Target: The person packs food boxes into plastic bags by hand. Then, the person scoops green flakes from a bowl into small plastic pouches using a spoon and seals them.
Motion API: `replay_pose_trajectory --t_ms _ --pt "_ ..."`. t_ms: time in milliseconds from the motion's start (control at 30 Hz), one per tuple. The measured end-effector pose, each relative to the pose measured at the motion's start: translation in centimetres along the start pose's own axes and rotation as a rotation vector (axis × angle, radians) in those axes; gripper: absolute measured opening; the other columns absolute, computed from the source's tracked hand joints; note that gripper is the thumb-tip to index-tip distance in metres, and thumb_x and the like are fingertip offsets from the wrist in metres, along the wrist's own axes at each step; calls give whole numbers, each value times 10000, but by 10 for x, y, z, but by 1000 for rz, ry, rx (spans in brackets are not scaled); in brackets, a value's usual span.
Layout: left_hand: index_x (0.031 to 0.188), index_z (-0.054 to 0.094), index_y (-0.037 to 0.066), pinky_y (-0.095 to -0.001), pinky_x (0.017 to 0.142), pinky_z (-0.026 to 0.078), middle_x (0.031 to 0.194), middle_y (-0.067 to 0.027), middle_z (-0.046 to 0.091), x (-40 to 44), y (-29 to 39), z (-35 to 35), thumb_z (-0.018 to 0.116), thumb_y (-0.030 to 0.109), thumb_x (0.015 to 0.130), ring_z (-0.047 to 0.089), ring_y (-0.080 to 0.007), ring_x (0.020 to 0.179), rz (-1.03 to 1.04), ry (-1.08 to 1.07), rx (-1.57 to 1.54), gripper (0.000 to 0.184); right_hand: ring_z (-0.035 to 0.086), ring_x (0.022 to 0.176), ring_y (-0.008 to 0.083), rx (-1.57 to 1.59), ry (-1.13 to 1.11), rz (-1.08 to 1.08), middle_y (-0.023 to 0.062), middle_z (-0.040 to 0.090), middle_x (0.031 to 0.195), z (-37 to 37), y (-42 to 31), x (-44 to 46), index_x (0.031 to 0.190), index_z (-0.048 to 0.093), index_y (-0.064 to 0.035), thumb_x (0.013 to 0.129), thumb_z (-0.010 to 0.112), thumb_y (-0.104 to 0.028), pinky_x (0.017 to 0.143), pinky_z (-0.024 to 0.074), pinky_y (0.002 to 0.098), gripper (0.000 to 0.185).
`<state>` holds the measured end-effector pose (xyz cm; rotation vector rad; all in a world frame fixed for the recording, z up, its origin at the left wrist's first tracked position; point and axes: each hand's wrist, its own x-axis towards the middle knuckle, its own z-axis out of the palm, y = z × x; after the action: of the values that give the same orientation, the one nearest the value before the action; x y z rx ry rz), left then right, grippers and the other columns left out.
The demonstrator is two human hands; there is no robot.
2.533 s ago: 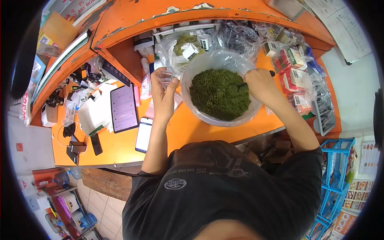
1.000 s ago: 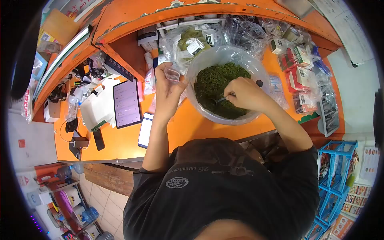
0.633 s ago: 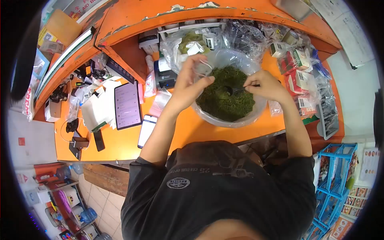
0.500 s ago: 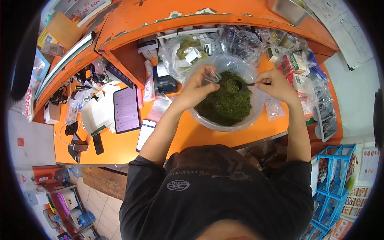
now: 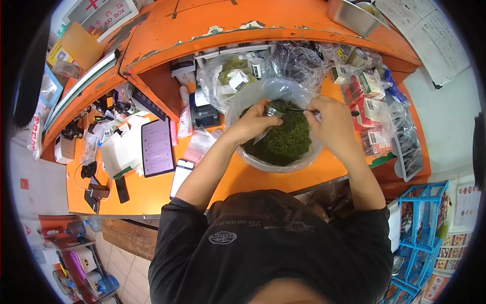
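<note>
A large bowl [image 5: 243, 152] lined with clear plastic stands on the orange table, holding a heap of dark green, moss-like material [image 5: 286, 142]. Over its left side, my left hand [image 5: 257, 121] grips a small clear plastic bag [image 5: 273, 114] between thumb and fingers. My right hand [image 5: 325, 117], above the bowl's right side, is closed on the handle of a dark spoon [image 5: 298, 109]. The spoon's head lies at the bag's mouth, with green material on or beside it; exactly how much is in the bag I cannot tell.
Left of the bowl are clear bags [image 5: 202, 144], a dark blue device [image 5: 205, 116], a phone [image 5: 181, 177] and a tablet [image 5: 157, 147]. Plastic-wrapped goods [image 5: 233, 76] line the back under an orange shelf [image 5: 202, 30]. Red boxes [image 5: 372, 112] and a grey tray [image 5: 409, 157] stand at the right.
My left hand has moved from left of the bowl to over it with the bag. After dipping into the green material, the spoon has come up to the bag's mouth in my right hand.
</note>
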<state>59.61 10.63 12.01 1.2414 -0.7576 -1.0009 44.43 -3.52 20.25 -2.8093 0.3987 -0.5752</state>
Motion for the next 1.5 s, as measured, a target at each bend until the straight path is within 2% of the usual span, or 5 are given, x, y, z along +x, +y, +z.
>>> replay_pose_trajectory --t_ms 500,833,1133,1233,1500 --pt "1228 354 -5 -301 814 440 1034 -119 491 -10 -10 -1 675 87 789 511 -196 971 150 105 353 552 634 816 258 -138 -196 73 116 632 799 19 36 -17 853 678 -17 761 682 -63 692 478 335 103" --pt "1261 287 -89 -398 957 391 1168 -255 397 -16 -9 25 676 69 771 453 -380 1102 400 280 735 645 595 731 251 672 -122 23 117 580 778 56 -6 0 852 647 0 780 633 -30 656 474 334 79" --pt "1460 290 143 -630 1099 39 1522 -254 92 -37 5 26 715 210 760 69 -478 1398 487 414 1214 822 581 796 327 485 134 -186 143 602 820 57 -13 -1 847 625 1 792 586 16 710 466 380 69" --pt "1442 336 115 -568 1092 197 1451 -270 279 -38 5 25 692 140 780 234 -443 1364 542 471 1404 752 588 777 315 542 148 -138 138 612 833 57 -11 -1 866 632 1 806 583 17 702 470 365 78" --pt "944 636 7 -179 567 424 763 5 646 -19 -10 2 641 41 875 548 -32 657 372 386 120 78 594 769 120 877 119 1 52 628 829 68 -4 -1 896 641 4 846 613 1 685 466 260 57"
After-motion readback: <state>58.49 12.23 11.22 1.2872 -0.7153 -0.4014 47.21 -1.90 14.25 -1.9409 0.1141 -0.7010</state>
